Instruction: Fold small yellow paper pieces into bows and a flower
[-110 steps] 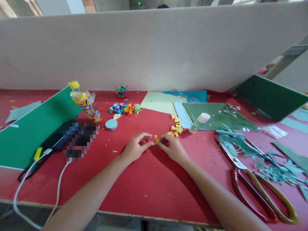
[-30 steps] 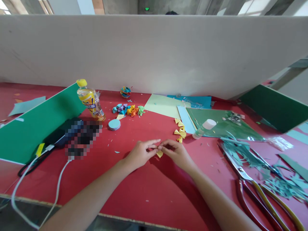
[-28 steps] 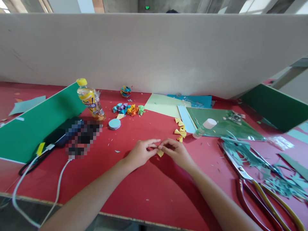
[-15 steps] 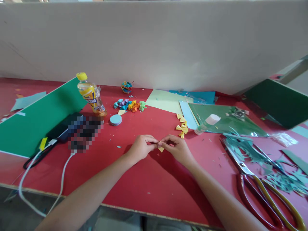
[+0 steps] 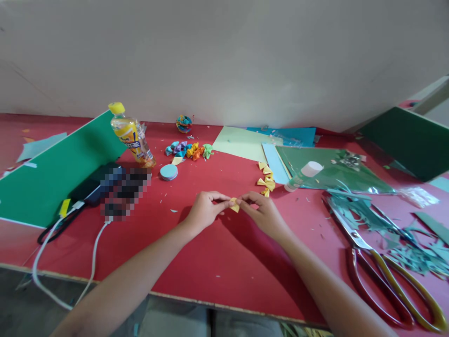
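Pinched nearly closed, the left hand (image 5: 205, 210) and right hand (image 5: 263, 213) grip yellow paper (image 5: 235, 205) between fingertips

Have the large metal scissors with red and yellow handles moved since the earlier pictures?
No. The scissors keep their place against the cut teal paper scraps; only the view has shifted.

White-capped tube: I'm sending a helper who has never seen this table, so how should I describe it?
On the red table, find the large green sheet right of centre. At its near-left corner, beside the small yellow paper bows, is the white-capped tube. Its chunky white cap and see-through greenish body set it apart from the flat sheets and folded bows.
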Demonstrator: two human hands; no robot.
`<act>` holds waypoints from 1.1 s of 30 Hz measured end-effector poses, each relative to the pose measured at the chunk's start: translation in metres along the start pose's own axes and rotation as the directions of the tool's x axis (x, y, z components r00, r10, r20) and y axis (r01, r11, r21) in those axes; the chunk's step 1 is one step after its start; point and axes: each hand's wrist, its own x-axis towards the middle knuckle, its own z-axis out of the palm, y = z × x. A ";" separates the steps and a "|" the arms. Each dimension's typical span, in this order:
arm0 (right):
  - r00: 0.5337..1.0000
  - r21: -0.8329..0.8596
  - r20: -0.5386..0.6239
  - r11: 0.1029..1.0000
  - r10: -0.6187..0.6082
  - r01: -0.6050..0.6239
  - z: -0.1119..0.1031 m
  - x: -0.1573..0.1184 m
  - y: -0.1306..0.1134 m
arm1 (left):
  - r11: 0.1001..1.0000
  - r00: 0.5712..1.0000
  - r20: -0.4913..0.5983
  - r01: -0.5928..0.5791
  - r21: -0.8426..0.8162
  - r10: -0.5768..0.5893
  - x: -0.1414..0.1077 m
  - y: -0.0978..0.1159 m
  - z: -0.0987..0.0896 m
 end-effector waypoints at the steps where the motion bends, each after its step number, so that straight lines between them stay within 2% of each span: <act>1: 1.000 -0.012 0.003 1.000 -0.004 0.004 0.000 0.000 0.001 | 1.000 1.000 -0.002 0.001 0.011 -0.001 0.000 0.000 0.000; 5: 1.000 -0.038 0.012 0.999 -0.009 0.010 0.000 0.000 0.002 | 0.999 0.999 -0.009 0.035 0.021 -0.034 -0.001 0.001 0.002; 11: 0.999 -0.047 -0.030 0.999 0.013 -0.015 0.002 0.000 0.000 | 0.996 0.996 -0.059 0.068 -0.055 -0.071 -0.002 0.005 0.004; 14: 1.000 -0.082 -0.030 0.997 -0.004 0.002 0.000 0.000 0.000 | 0.998 0.999 -0.020 0.044 -0.035 -0.045 -0.002 0.005 0.003; 17: 0.996 -0.142 -0.016 0.987 -0.083 0.080 -0.004 0.000 0.001 | 1.000 0.999 0.051 0.009 -0.011 -0.008 -0.002 0.002 0.001; 22: 0.974 -0.193 0.024 0.955 -0.226 0.226 -0.008 -0.001 0.003 | 0.997 0.998 0.051 -0.042 0.059 0.039 -0.001 -0.002 0.000; 26: 0.973 -0.228 0.035 0.946 -0.229 0.231 -0.008 0.000 0.004 | 0.987 0.992 0.074 -0.115 0.114 0.107 -0.001 -0.003 0.000; 33: 0.972 -0.237 0.027 0.943 -0.233 0.233 -0.007 0.000 0.004 | 0.979 0.988 0.062 -0.146 0.145 0.138 0.000 -0.003 0.001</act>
